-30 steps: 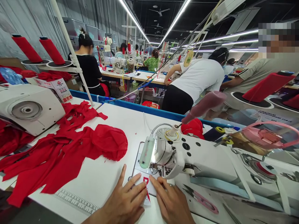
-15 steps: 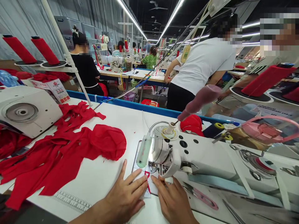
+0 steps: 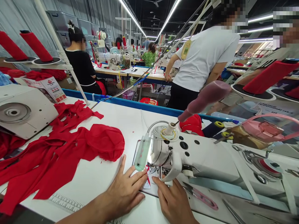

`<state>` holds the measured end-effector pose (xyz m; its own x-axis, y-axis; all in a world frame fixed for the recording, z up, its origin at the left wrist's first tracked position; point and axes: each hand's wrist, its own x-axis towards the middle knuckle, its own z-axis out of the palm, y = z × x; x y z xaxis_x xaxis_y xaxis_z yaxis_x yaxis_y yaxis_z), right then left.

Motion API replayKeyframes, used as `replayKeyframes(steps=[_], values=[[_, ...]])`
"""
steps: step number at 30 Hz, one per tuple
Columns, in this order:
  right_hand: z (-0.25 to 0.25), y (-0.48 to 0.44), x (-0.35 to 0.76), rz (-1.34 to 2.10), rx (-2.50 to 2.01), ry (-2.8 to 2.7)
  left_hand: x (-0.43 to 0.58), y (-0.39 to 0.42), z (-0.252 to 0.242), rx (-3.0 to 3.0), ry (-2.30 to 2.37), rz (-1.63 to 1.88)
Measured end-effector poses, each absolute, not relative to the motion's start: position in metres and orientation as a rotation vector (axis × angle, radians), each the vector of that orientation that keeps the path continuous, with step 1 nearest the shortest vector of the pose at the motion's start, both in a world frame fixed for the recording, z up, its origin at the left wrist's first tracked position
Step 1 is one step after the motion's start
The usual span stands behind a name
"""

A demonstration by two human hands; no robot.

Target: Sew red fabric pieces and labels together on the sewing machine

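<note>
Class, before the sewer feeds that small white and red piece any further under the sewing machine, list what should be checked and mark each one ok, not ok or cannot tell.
1. Left hand flat on the white and red piece: ok.
2. Right hand beside the piece, fingertips near the presser foot: ok.
3. Fingers out of the needle's path: cannot tell, the sewing machine head hides it.
4. Red fabric pile away from the piece: ok.
5. Pink snips within reach on the table: ok.

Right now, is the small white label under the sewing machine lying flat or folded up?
Flat. The label lies spread on the table, the left hand pressing it from the left and the right hand beside it.
</note>
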<state>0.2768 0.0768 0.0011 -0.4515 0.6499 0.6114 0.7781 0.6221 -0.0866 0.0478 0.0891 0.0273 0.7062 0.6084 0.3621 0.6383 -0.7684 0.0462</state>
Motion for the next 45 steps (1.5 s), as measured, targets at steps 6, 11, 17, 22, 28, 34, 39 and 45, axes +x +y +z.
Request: replayKeyframes(steps=[6,11,17,22,28,34,39,45], values=[[0.002,0.077,0.276,-0.280,-1.072,-2.218,0.048,0.091,0.021,-2.894,-1.123,-0.512],[-0.002,0.078,0.277,-0.295,-1.049,-2.226,0.048,0.092,0.018,-2.929,-1.143,-0.463],[-0.004,0.078,0.278,-0.289,-1.056,-2.218,0.048,0.093,0.017,-2.934,-1.171,-0.510],[-0.003,0.079,0.277,-0.287,-1.037,-2.208,0.047,0.094,0.018,-2.976,-1.203,-0.512],[-0.002,0.078,0.277,-0.288,-1.045,-2.200,0.044,0.095,0.016,-2.993,-1.205,-0.525],[-0.007,0.078,0.281,-0.392,-1.049,-2.258,0.044,0.096,0.013,-2.967,-1.226,-0.582],[-0.022,0.074,0.287,-0.419,-1.070,-2.336,0.045,0.098,0.017,-2.939,-1.196,-0.612],[-0.016,0.073,0.282,-0.421,-1.042,-2.326,0.044,0.099,0.017,-2.956,-1.197,-0.598]])
